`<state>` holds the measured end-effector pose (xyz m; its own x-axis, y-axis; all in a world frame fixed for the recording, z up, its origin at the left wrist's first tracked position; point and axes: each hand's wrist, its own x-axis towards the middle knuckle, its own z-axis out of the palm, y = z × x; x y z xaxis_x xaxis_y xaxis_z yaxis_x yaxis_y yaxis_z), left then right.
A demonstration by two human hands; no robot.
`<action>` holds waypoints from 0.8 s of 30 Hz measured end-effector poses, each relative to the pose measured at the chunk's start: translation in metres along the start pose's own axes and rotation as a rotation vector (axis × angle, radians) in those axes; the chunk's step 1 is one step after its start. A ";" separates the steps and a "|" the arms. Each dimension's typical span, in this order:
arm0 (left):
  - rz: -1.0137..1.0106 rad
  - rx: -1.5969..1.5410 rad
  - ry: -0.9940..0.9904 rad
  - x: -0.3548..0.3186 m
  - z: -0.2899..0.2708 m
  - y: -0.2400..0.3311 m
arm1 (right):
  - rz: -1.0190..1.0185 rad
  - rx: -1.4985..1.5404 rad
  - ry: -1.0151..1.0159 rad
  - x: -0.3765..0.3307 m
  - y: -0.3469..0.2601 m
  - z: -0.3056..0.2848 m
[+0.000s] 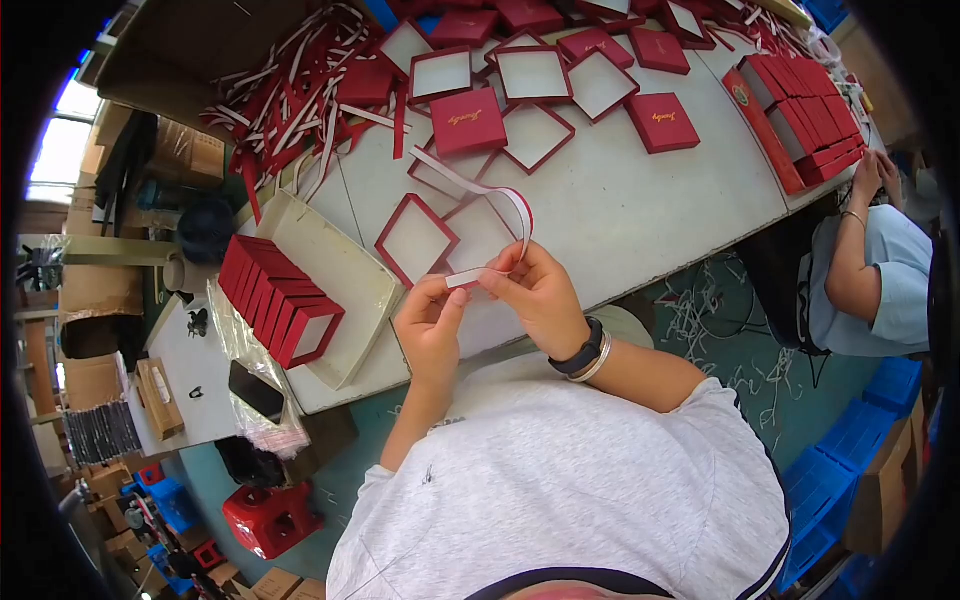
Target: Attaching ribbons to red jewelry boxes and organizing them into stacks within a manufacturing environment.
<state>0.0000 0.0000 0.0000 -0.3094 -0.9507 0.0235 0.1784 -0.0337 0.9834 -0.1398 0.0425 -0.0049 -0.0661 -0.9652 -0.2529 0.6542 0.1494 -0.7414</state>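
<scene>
Plainly, both hands pinch the red-and-white strip: left hand closed on its near end, right hand closed beside it, strip looping toward twelve o'clock.

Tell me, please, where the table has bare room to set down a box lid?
Bare white table lies between the lone red lid and the near edge, right of the hands. The far side is crowded with open trays, and the left with loose strips.

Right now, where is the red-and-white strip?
In the head view, centre: the strip is pinched between left hand and right hand, looping above an open red box tray.
</scene>
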 end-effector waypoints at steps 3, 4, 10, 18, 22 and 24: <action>0.015 0.026 0.050 -0.001 0.000 -0.002 | -0.131 -0.047 0.100 0.001 -0.001 0.002; 0.027 0.060 0.081 -0.002 0.000 -0.001 | -0.401 -0.172 0.227 0.004 0.002 -0.001; 0.089 0.145 0.107 -0.007 -0.005 0.006 | -1.239 -1.029 0.577 -0.005 -0.028 0.009; 0.250 0.308 0.030 -0.011 -0.002 0.027 | -1.163 -1.430 -0.111 -0.013 -0.038 0.023; 0.355 0.565 -0.035 -0.010 -0.006 0.032 | -1.130 -1.535 -0.237 -0.013 -0.045 0.024; 0.372 0.631 -0.052 -0.010 -0.008 0.033 | -1.111 -1.558 -0.265 -0.013 -0.044 0.024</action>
<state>0.0163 0.0063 0.0313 -0.3797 -0.8481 0.3695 -0.2866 0.4876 0.8247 -0.1497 0.0438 0.0456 0.2805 -0.7289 0.6245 -0.7480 -0.5738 -0.3337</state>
